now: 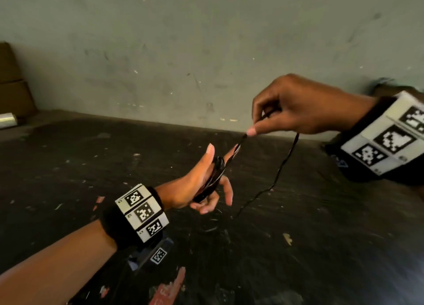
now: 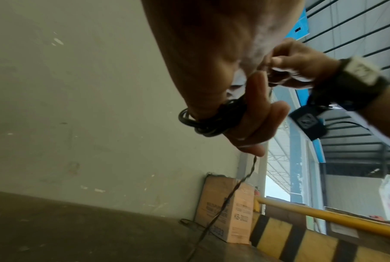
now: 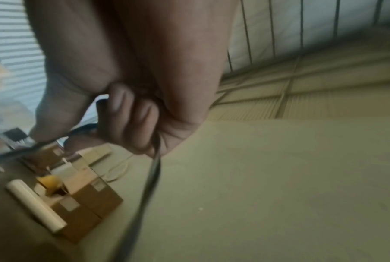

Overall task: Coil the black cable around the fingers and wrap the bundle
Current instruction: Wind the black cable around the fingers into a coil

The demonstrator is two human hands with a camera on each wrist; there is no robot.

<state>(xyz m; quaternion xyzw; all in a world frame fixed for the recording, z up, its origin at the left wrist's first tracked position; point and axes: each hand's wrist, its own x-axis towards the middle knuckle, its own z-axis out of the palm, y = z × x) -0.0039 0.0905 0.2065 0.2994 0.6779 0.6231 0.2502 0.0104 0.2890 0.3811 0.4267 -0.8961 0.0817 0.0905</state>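
The black cable (image 1: 214, 178) is coiled in several loops around my left hand (image 1: 221, 154), running from the raised thumb down to the curled lower fingers. The left wrist view shows the same coil (image 2: 203, 122) hanging off that hand. A taut strand rises from the coil to my right hand (image 1: 253, 126), which is up and to the right and pinches it between thumb and finger. The loose tail (image 1: 284, 164) drops from the right fist down to the table. In the right wrist view the tail (image 3: 150, 184) leaves the closed right fingers (image 3: 131, 115).
Both hands hover over a dark, scuffed table (image 1: 114, 157) set against a grey-green wall. Cardboard boxes (image 1: 11, 82) and a pale roll (image 1: 6, 119) sit at the far left. Another box (image 2: 229, 209) and a yellow rail (image 2: 324, 219) lie to the right.
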